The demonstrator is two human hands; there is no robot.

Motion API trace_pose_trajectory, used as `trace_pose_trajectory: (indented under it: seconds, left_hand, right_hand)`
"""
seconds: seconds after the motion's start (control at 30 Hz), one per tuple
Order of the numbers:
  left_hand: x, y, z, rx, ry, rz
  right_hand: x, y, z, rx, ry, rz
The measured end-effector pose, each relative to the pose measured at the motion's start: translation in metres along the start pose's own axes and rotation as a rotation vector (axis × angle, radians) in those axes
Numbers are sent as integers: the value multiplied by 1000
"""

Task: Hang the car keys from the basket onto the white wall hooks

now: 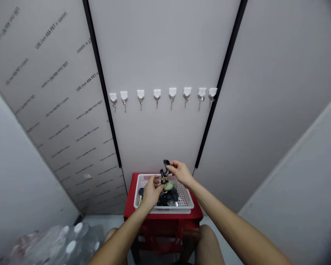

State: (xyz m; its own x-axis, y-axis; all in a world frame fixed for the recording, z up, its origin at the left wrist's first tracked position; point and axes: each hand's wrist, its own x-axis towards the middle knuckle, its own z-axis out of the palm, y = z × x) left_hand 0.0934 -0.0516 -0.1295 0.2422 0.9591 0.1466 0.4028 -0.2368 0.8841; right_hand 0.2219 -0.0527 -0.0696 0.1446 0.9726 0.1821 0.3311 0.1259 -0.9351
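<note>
A white plastic basket (188, 200) sits on a red stool (198, 213) against the wall; it holds several dark keys and key fobs (169, 198). My right hand (181, 173) is above the basket's back edge, its fingers pinched on a key bunch with a black strap (165, 170) and a pale green tag. My left hand (151, 192) reaches into the basket, fingers curled at the lower part of the same bunch. A row of several white wall hooks (157, 95) hangs bare higher up on the grey panel.
Grey wall panels stand all round, split by two black strips (105, 99). Plastic water bottles (68, 241) lie on the floor at lower left. My knees show just below the stool.
</note>
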Motion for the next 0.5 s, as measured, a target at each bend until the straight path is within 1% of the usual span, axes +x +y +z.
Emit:
trace_pose_trajectory:
  seconds: [0.07, 0.13, 0.2, 0.27, 0.37, 0.43, 0.5]
  left_hand:
    - [3, 6, -3, 19, 32, 94]
    - [7, 15, -5, 21, 22, 195]
    - [14, 27, -6, 19, 1, 261]
    - [21, 41, -6, 29, -16, 295]
    - [31, 67, -3, 1, -33, 335]
    - [37, 85, 1, -64, -55, 350]
    - [42, 105, 8, -154, -111, 355]
  right_hand:
    - [-1, -19, -4, 72, 53, -29]
    - [-1, -38, -9, 127, 81, -79]
    - [-1, -55, -14, 178, 88, -134]
    - [1, -70, -22, 223, 93, -180]
    - [8, -89, -39, 264, 137, -244]
    - [14, -99, -54, 288, 186, -277]
    - [22, -107, -71, 324, 259, -301]
